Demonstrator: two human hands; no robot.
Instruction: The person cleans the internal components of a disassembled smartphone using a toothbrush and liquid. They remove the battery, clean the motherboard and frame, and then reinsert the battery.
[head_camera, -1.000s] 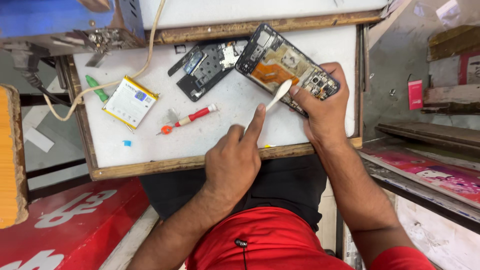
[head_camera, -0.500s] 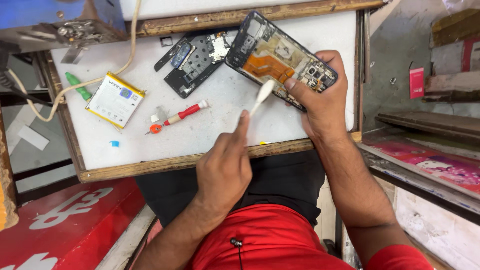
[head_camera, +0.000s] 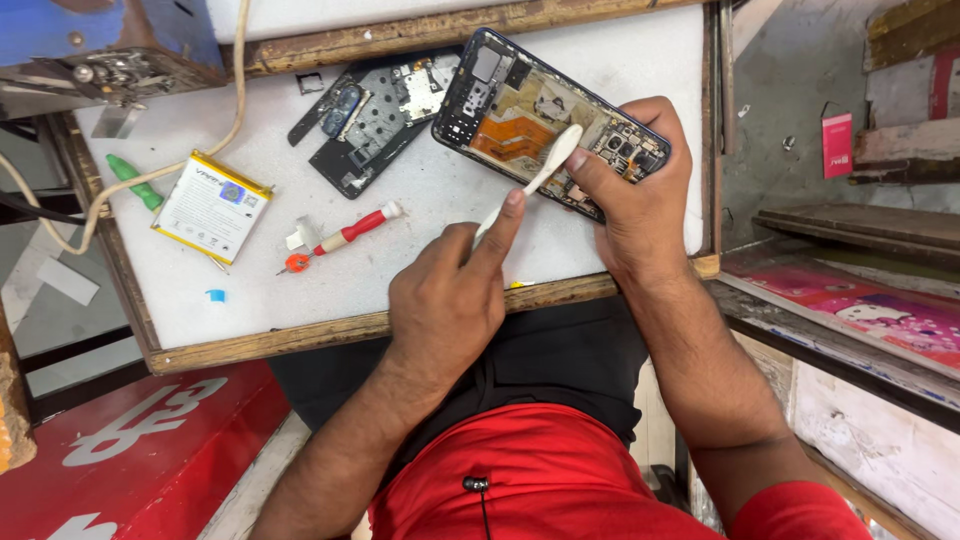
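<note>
My right hand (head_camera: 640, 200) grips the lower right end of an opened phone (head_camera: 520, 110), which lies tilted with its circuit boards and orange flex cable showing. My left hand (head_camera: 450, 300) holds a white plastic pry tool (head_camera: 540, 175), index finger stretched along its shaft. The tool's rounded tip rests on the phone's insides close to my right thumb. Both hands are over the white work board (head_camera: 420, 230) with its wooden frame.
A black inner phone cover (head_camera: 375, 115) lies left of the phone. A red-handled screwdriver (head_camera: 345, 235), a white and yellow battery (head_camera: 212, 205), a green tool (head_camera: 135, 180) and a cream cable (head_camera: 235, 90) sit on the board's left half. A red surface (head_camera: 130, 450) lies below left.
The view has shifted a little. My left hand has slid the pry tool's tip further up onto the phone's insides; my right hand keeps its grip on the phone.
</note>
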